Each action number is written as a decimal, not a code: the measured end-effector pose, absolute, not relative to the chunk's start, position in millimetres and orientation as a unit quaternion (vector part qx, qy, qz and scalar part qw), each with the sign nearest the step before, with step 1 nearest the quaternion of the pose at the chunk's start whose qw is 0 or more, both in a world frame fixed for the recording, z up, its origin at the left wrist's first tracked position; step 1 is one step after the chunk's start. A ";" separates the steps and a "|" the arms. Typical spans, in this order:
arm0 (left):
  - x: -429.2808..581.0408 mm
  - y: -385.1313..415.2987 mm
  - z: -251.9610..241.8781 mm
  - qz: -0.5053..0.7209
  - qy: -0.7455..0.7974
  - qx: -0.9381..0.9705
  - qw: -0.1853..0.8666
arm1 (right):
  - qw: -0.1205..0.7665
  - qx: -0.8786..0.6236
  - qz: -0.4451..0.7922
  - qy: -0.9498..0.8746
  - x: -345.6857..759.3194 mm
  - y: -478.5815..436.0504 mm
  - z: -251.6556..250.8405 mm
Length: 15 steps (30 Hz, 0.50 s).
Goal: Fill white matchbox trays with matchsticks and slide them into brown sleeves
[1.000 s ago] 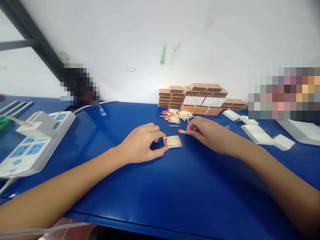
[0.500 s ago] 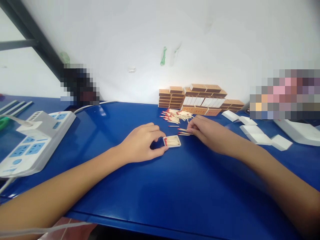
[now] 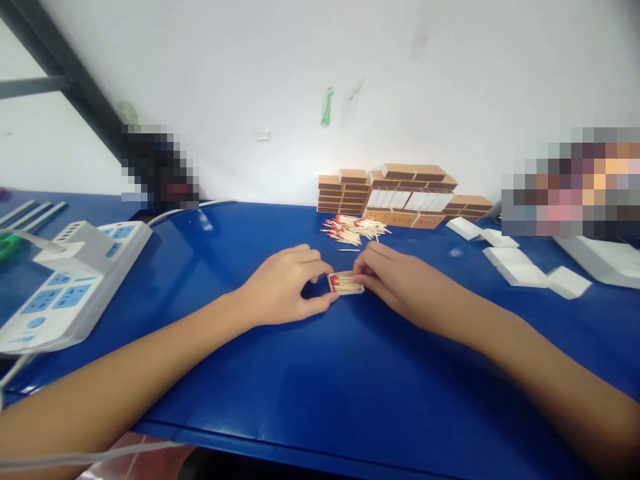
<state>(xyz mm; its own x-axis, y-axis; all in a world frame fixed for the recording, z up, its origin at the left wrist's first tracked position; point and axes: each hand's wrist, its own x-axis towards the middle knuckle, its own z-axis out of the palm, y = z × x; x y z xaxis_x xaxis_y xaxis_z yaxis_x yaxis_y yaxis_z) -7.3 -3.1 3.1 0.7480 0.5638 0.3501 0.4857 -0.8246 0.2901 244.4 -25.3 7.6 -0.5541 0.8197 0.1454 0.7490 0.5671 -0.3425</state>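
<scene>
A small white matchbox tray point(image 3: 332, 291) lies on the blue table, holding several red-tipped matches point(image 3: 346, 285). My left hand point(image 3: 290, 285) grips the tray's left end between thumb and fingers. At the tray's right end is my right hand point(image 3: 387, 277), its fingertips pinched on matches over the tray; the pinched ends are hidden by my fingers. Behind the tray a loose pile of matches point(image 3: 353, 230) is spread on the table, and one single match point(image 3: 349, 250) lies just in front of the pile.
Stacked brown matchboxes point(image 3: 345, 193) stand against the wall, some with white trays showing. White empty trays point(image 3: 523, 275) lie to the right, near a larger white object point(image 3: 607, 260). On the left sits a white power strip point(image 3: 75, 283) with a plugged-in cable.
My right hand has moved left from beside the tray to over its right end, carrying the matches it pinched. My left hand stays on the tray.
</scene>
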 end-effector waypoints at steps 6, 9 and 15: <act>-7.2 -3.4 2.5 0.221 0.279 0.930 0.092 | 0.131 -0.440 0.122 -0.880 243.7 -26.1 6.5; -7.4 -3.5 2.6 0.222 0.277 0.930 0.092 | 0.144 -0.439 0.102 -0.881 241.5 -25.6 6.7; -7.5 -4.0 3.0 0.218 0.284 0.929 0.093 | 0.151 -0.426 0.086 -0.888 240.0 -26.9 11.8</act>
<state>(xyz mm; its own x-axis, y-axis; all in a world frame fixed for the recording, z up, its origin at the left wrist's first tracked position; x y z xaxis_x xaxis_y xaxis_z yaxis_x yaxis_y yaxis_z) -7.5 -4.0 3.0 0.7432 0.5687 0.3524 0.4878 -0.8211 0.2965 240.0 -26.9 11.8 -0.5917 0.7821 0.1956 0.7304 0.6227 -0.2806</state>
